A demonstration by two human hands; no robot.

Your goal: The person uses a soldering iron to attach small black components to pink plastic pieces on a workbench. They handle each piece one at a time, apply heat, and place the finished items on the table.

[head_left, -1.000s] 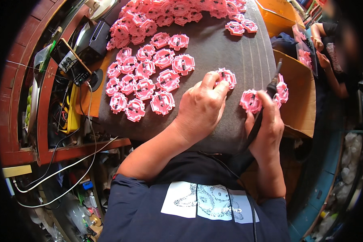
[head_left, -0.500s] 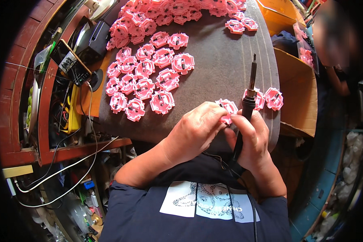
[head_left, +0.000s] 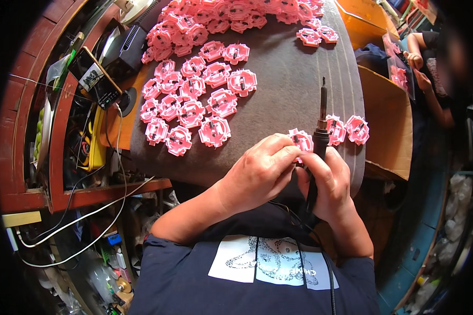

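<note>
Head view: left hand (head_left: 260, 165) had brought its pinched pink part (head_left: 300, 138) to right hand (head_left: 329, 181), tool (head_left: 321, 135) gripped toward twelve o'clock, seemingly for two-handed work.

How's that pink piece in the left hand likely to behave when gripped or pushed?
The pink piece is probably stiff: its raised rim looks unbent in the left hand. It seems light, with thin walls around a recessed middle. Its notched outline would likely make it slide rather than roll if laid flat and pushed.

Pink piece (head_left: 301, 138) partly out of sight behind the hands (head_left: 258, 167).
</note>
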